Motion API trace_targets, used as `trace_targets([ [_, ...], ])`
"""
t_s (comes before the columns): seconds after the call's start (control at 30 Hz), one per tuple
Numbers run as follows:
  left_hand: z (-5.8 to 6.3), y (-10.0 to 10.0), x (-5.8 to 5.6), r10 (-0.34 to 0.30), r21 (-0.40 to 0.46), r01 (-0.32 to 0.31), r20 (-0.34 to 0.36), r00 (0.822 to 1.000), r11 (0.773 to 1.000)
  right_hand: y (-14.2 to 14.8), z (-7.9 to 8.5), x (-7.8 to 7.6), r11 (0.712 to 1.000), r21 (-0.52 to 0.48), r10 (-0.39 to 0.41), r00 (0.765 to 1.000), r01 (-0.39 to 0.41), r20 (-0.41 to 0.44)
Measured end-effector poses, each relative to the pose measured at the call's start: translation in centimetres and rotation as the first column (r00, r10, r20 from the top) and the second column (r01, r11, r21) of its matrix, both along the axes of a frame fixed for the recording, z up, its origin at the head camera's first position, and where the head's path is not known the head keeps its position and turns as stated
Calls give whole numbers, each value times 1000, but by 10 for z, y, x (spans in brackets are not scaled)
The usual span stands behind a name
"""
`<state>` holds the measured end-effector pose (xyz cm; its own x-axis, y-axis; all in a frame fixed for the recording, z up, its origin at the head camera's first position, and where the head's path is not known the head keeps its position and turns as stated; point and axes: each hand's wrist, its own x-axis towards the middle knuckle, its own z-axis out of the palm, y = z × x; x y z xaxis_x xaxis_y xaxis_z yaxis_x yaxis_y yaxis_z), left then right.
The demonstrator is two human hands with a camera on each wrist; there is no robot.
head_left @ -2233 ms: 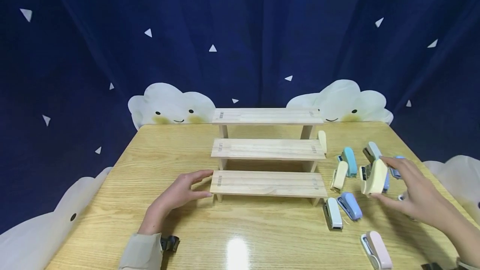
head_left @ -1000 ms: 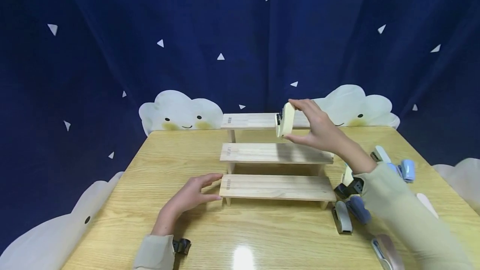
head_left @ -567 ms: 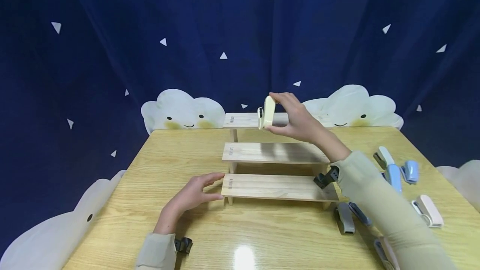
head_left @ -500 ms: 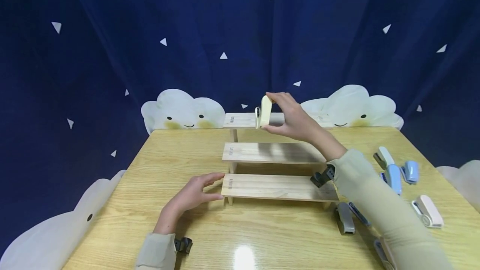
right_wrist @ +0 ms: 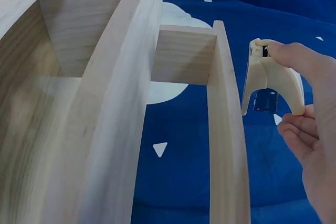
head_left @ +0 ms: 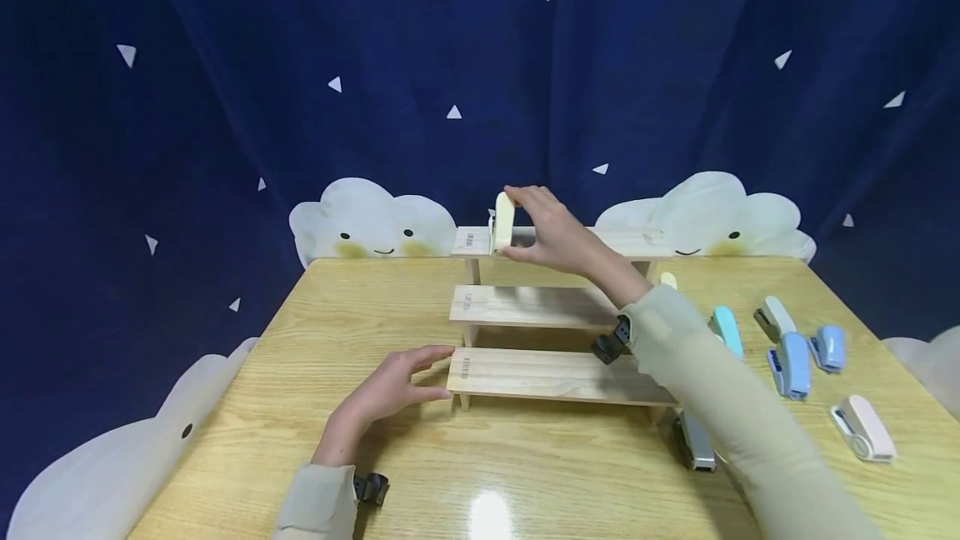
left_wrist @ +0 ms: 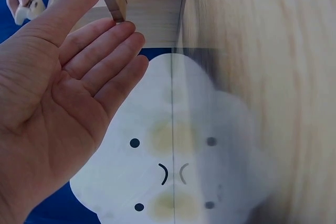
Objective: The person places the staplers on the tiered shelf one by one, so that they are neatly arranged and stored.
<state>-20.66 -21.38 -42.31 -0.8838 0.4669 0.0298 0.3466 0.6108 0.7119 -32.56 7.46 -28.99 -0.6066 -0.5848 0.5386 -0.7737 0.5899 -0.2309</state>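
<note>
My right hand (head_left: 555,232) pinches a cream stapler (head_left: 504,223) between thumb and fingers, at the left end of the rack's top tier (head_left: 615,240). In the right wrist view the stapler (right_wrist: 286,80) is next to the tier's board, base towards it; whether they touch I cannot tell. My left hand (head_left: 393,383) is at the left end of the bottom tier (head_left: 555,377), fingers loosely extended. In the left wrist view its palm (left_wrist: 58,103) shows, with the fingertips by a wooden leg and nothing held.
Right of the rack lie several staplers: a turquoise one (head_left: 726,330), a white one (head_left: 776,317), blue ones (head_left: 793,365) (head_left: 828,348), a pink one (head_left: 864,429) and a grey-white one (head_left: 697,442). My right sleeve (head_left: 735,415) crosses above the table and hides part of it.
My right hand has carried the cream stapler from the right side of the table up and left to the top tier's left end. The left hand stays at the rack; the view has shifted slightly.
</note>
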Motion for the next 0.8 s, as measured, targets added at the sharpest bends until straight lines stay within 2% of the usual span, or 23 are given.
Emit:
trace_targets([
  [0.17,0,0,-1,7,4,-7,13,1000,1000,-7,-1,-5,1000,3,5,1000,-5,17],
  [0.4,-1,1,-3,-21,15,21,-4,1000,1000,-15,-1,-9,1000,25,1,999,-2,42],
  [0.8,-1,0,-3,-12,0,12,-3,1000,1000,-23,1,-11,996,83,-46,989,34,141],
])
